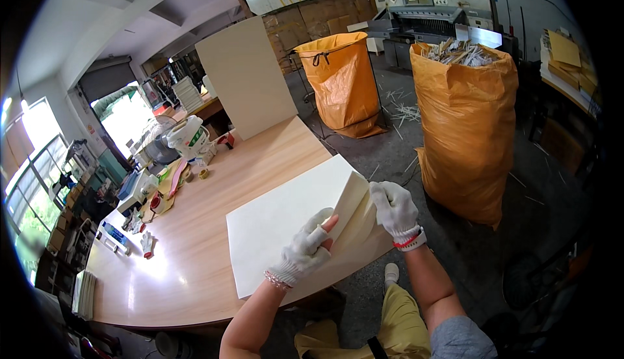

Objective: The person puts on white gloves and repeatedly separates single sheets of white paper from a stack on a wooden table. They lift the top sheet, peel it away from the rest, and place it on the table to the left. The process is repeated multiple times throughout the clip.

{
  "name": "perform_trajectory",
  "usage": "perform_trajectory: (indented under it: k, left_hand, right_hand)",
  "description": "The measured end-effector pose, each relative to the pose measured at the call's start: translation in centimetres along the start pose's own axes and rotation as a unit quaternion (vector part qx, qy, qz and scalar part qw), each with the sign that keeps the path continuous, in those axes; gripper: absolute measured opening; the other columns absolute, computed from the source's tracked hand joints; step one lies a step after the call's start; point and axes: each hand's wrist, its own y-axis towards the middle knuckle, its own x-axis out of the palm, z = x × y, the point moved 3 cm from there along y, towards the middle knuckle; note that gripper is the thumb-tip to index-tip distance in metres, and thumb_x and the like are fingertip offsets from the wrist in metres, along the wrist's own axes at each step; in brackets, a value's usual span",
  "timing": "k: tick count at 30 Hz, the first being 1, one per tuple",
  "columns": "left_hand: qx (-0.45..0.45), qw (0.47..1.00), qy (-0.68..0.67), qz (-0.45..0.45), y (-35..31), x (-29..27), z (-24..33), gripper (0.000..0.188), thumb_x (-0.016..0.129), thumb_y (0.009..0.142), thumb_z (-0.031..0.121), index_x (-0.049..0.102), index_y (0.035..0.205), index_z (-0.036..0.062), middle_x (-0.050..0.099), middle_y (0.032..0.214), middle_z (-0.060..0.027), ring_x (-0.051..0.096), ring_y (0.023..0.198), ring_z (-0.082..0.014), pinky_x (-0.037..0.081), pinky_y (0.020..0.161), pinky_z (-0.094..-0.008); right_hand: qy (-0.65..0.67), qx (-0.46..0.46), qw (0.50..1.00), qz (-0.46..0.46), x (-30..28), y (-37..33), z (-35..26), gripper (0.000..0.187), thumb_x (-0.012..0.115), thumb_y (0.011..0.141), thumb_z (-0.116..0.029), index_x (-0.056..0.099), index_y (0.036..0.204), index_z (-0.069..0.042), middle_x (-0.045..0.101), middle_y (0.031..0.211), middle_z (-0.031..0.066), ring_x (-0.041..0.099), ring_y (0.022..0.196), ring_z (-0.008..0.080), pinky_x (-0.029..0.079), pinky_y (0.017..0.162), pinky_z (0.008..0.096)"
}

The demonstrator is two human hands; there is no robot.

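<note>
A thick stack of large cream-white paper sheets lies at the table's near right edge, its right side fanned and bent into layers. My left hand, in a white knitted glove with bare fingertips, presses on the top sheet and grips the stack's right edge between thumb and fingers. At the far right corner, my right hand, also gloved, is closed on the edges of the fanned sheets. Its fingertips are partly hidden. The lower layers spread out below and between both hands.
The wood-grain table carries a white bucket, tape rolls, a glove and a blue-labelled tube. A large board stands at its far end. Orange sacks stand right, one full of paper scraps; strips litter the floor.
</note>
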Motion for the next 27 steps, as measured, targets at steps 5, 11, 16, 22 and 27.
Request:
perform_trajectory:
  k: [5,11,16,22,27]
  left_hand:
    - [-0.044,0.997,-0.029,-0.055,-0.3,0.2,-1.1,0.039,0.067,0.083,-0.006,0.064,0.12,0.0047,0.053,0.14,-0.0183,0.059,0.122,-0.0331,0.051,0.097,-0.0375]
    - [0.018,0.999,-0.029,0.022,0.2,0.2,0.2,0.043,0.066,0.075,-0.009,0.064,0.115,0.0056,0.053,0.141,-0.0213,0.066,0.111,-0.0366,0.058,0.083,-0.0401]
    - [0.0,1.0,-0.01,0.027,0.1,0.2,0.2,0.043,0.061,0.076,-0.008,0.064,0.116,0.0058,0.053,0.141,-0.0213,0.067,0.108,-0.0335,0.057,0.084,-0.0396]
    - [-0.005,0.997,0.049,-0.058,-0.2,0.3,-1.2,0.04,0.062,0.081,-0.01,0.063,0.119,0.0047,0.054,0.136,-0.0199,0.062,0.114,-0.0315,0.054,0.091,-0.0378]
    - [-0.007,0.999,-0.052,-0.002,-0.1,0.6,-0.2,0.039,0.07,0.079,-0.012,0.062,0.114,0.0044,0.053,0.137,-0.019,0.059,0.12,-0.0337,0.052,0.097,-0.039]
  right_hand:
    - [0.005,0.01,1.0,0.02,0.3,0.0,0.0,0.044,0.057,0.103,-0.027,0.053,0.069,0.001,0.052,0.063,0.0172,0.053,0.058,0.0328,0.041,0.058,0.0438]
    - [0.017,0.004,1.0,0.025,0.3,-0.1,0.5,0.044,0.058,0.103,-0.026,0.052,0.068,0.001,0.05,0.062,0.0168,0.052,0.057,0.032,0.04,0.057,0.0432]
    - [0.028,-0.003,1.0,0.012,0.2,-0.2,0.5,0.045,0.06,0.102,-0.024,0.048,0.066,0.0,0.045,0.059,0.014,0.047,0.054,0.0282,0.037,0.055,0.0418]
    - [0.038,-0.01,0.998,0.04,0.5,-0.1,0.6,0.045,0.061,0.102,-0.023,0.049,0.064,-0.001,0.046,0.058,0.0133,0.048,0.052,0.0257,0.037,0.053,0.0409]
    - [0.037,0.008,0.998,0.04,0.6,-0.1,0.9,0.045,0.061,0.102,-0.022,0.05,0.064,0.0,0.047,0.057,0.0129,0.047,0.051,0.0247,0.037,0.052,0.0401]
